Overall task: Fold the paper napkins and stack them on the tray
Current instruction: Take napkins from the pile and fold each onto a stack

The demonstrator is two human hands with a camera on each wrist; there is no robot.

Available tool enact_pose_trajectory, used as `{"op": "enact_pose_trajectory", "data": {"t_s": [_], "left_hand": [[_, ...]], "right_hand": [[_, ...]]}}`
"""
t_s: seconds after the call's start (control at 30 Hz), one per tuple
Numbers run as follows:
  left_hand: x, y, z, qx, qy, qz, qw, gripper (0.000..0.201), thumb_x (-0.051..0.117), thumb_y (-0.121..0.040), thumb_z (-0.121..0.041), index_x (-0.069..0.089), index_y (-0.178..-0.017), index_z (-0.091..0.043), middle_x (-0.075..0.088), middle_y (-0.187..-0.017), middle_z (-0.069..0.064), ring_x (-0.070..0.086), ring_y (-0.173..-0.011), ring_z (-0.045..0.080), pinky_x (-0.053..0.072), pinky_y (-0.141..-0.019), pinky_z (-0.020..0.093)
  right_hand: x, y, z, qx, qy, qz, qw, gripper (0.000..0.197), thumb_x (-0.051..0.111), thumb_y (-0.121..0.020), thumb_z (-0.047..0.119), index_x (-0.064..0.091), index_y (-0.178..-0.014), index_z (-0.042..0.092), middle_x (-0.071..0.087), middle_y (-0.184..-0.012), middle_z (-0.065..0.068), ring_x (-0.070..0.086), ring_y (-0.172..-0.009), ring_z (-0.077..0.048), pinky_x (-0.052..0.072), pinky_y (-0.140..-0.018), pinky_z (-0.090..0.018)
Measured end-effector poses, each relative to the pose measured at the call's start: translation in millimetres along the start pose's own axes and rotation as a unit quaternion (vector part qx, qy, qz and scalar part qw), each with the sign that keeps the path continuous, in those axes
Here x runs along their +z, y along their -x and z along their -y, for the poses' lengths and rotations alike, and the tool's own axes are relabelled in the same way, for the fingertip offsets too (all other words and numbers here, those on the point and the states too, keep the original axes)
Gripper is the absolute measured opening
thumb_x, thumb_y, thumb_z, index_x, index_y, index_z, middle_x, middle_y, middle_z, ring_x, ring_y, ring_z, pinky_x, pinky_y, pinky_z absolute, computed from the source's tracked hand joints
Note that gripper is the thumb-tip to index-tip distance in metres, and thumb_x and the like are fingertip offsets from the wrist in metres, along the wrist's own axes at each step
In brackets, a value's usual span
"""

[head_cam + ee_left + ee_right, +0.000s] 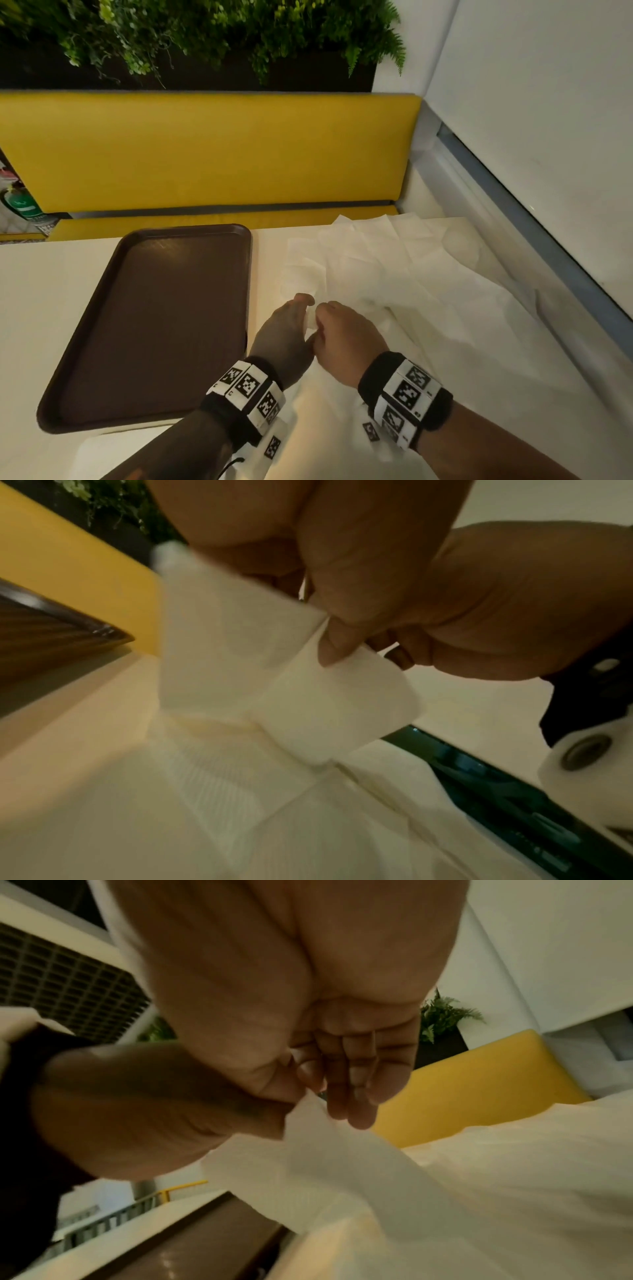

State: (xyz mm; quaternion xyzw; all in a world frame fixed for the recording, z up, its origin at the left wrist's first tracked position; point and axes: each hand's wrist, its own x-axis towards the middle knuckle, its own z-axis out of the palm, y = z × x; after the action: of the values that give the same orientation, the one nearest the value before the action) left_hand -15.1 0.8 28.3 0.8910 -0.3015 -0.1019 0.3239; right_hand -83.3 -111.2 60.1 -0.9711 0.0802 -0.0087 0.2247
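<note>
A brown tray (154,325) lies on the left of the table with nothing on it. White paper napkins (394,267) are spread in overlapping layers over the table's right half. Just right of the tray, my left hand (301,318) and right hand (323,318) meet, and both pinch a corner of one white napkin (311,323) lifted off the pile. In the left wrist view that napkin (240,642) hangs in two flaps from the fingers. The right wrist view shows my right fingers (349,1091) on the napkin (325,1164), above the tray's edge (192,1240).
A yellow bench (205,150) runs behind the table (41,308), with green plants (205,34) above it. A white wall with a grey sill (531,212) borders the table on the right. Napkins reach that sill and the table's near edge.
</note>
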Motion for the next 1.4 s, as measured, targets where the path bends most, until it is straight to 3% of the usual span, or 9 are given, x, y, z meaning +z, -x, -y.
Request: {"op": "enact_pose_trajectory", "data": {"t_s": [0.23, 0.4, 0.67, 0.87, 1.03, 1.1, 1.2, 1.3, 1.4], "left_hand": [[-52, 18, -6, 0.211, 0.113, -0.105, 0.965, 0.014, 0.050, -0.084, -0.019, 0.061, -0.090, -0.015, 0.058, -0.074, -0.018, 0.057, -0.062, -0.006, 0.049, -0.056, 0.008], [-97, 27, -16, 0.180, 0.337, 0.012, 0.924, 0.013, 0.062, -0.074, -0.023, 0.065, -0.081, -0.013, 0.068, -0.082, -0.003, 0.065, -0.071, 0.015, 0.053, -0.063, 0.021], [-135, 36, -13, 0.178, 0.501, 0.209, 0.821, 0.032, 0.062, -0.067, -0.008, 0.053, -0.091, 0.011, 0.053, -0.088, 0.030, 0.053, -0.071, 0.042, 0.051, -0.057, 0.033], [-139, 33, -9, 0.109, 0.391, 0.085, 0.910, 0.041, 0.083, -0.056, -0.049, 0.073, -0.078, -0.016, 0.069, -0.076, 0.010, 0.063, -0.064, 0.025, 0.053, -0.056, 0.028], [-150, 30, 3, 0.119, 0.492, 0.140, 0.851, 0.037, 0.062, -0.071, -0.016, 0.061, -0.097, 0.010, 0.059, -0.077, 0.039, 0.058, -0.067, 0.048, 0.052, -0.058, 0.046], [-150, 29, 3, 0.128, 0.530, 0.112, 0.831, 0.042, 0.064, -0.076, -0.034, 0.068, -0.094, 0.004, 0.059, -0.087, 0.041, 0.046, -0.070, 0.062, 0.042, -0.065, 0.062], [-146, 28, -6, 0.066, 0.442, 0.027, 0.894, 0.049, 0.070, -0.064, -0.062, 0.076, -0.080, -0.016, 0.068, -0.084, 0.024, 0.054, -0.073, 0.049, 0.042, -0.073, 0.055], [-141, 24, -3, 0.024, 0.301, 0.012, 0.953, 0.019, 0.077, -0.073, -0.029, 0.069, -0.087, -0.019, 0.070, -0.075, 0.012, 0.062, -0.064, 0.033, 0.052, -0.059, 0.037], [-136, 22, -3, -0.002, 0.359, -0.003, 0.933, 0.039, 0.067, -0.073, 0.008, 0.057, -0.104, -0.013, 0.074, -0.081, 0.002, 0.071, -0.071, 0.015, 0.056, -0.057, 0.021]], "right_hand": [[-42, 13, 5, -0.050, -0.131, -0.084, 0.987, 0.021, 0.055, -0.093, 0.034, 0.056, -0.109, 0.020, 0.057, -0.104, 0.009, 0.052, -0.096, -0.007, 0.047, -0.081, -0.020], [-75, 5, -6, -0.065, -0.182, 0.034, 0.981, 0.044, 0.055, -0.096, 0.023, 0.043, -0.137, 0.035, 0.035, -0.141, 0.021, 0.029, -0.131, 0.002, 0.033, -0.087, 0.001], [-81, 0, 4, -0.100, -0.220, 0.175, 0.955, 0.028, 0.063, -0.091, 0.029, 0.057, -0.118, 0.033, 0.056, -0.128, 0.018, 0.048, -0.122, -0.002, 0.040, -0.106, -0.033], [-83, 4, -3, -0.070, -0.318, 0.224, 0.918, 0.014, 0.062, -0.094, 0.013, 0.063, -0.105, 0.004, 0.071, -0.103, -0.007, 0.068, -0.096, -0.023, 0.054, -0.091, -0.039], [-99, 9, -21, -0.048, -0.309, 0.192, 0.930, 0.013, 0.059, -0.096, 0.018, 0.065, -0.099, 0.007, 0.070, -0.096, -0.007, 0.066, -0.091, -0.022, 0.054, -0.084, -0.034], [-105, 11, -27, -0.033, -0.313, 0.172, 0.933, 0.015, 0.059, -0.095, 0.018, 0.064, -0.096, 0.005, 0.068, -0.092, -0.010, 0.064, -0.086, -0.021, 0.051, -0.080, -0.028], [-109, 12, -34, -0.021, -0.318, 0.126, 0.939, 0.022, 0.060, -0.093, 0.020, 0.062, -0.096, -0.001, 0.064, -0.090, -0.016, 0.059, -0.081, -0.022, 0.047, -0.077, -0.028], [-107, 14, -40, 0.007, -0.366, 0.089, 0.926, 0.027, 0.059, -0.091, 0.020, 0.060, -0.097, -0.006, 0.062, -0.089, -0.021, 0.059, -0.082, -0.021, 0.047, -0.079, -0.033], [-103, 15, -43, 0.052, -0.406, 0.055, 0.911, 0.021, 0.056, -0.094, 0.015, 0.062, -0.098, -0.003, 0.065, -0.090, -0.018, 0.062, -0.085, -0.024, 0.049, -0.083, -0.041]]}}
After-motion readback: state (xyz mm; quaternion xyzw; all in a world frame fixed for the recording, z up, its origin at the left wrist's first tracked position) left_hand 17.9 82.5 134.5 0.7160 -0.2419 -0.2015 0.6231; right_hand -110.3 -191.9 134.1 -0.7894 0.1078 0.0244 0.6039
